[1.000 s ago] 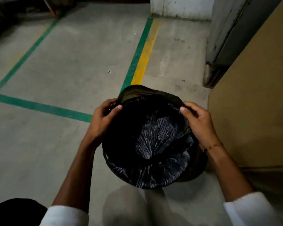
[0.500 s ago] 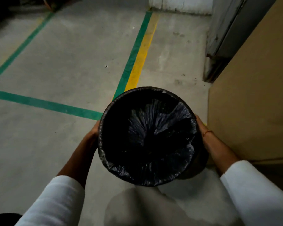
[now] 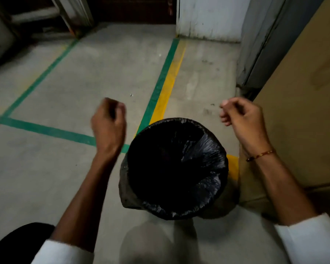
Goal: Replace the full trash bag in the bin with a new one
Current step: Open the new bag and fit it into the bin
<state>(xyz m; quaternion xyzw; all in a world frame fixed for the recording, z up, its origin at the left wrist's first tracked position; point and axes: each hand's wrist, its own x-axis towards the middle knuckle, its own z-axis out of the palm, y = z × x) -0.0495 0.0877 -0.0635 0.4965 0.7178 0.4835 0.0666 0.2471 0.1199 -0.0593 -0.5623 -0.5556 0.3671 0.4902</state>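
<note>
A round bin point(image 3: 128, 195) stands upright on the concrete floor in the lower middle of the head view. A black trash bag point(image 3: 204, 155) lines it, its edge folded over the whole rim, and the inside looks dark and hollow. My left hand point(image 3: 108, 124) hovers above and to the left of the bin, fingers curled shut, holding nothing and slightly blurred. My right hand point(image 3: 240, 116) hovers above and to the right, fingers loosely curled shut, also holding nothing. Neither hand touches the bin or bag.
A tall tan cardboard panel point(image 3: 297, 115) stands close on the right of the bin. Green point(image 3: 46, 128) and yellow point(image 3: 170, 84) floor lines run beside it. A grey door frame point(image 3: 259, 46) and white wall point(image 3: 210, 18) lie behind, dark clutter at far left.
Both hands have let go of the bin's sides and risen above it, apart. The bag, being tucked over the rim a second ago, now sits fully around it. The bin stands on the floor.
</note>
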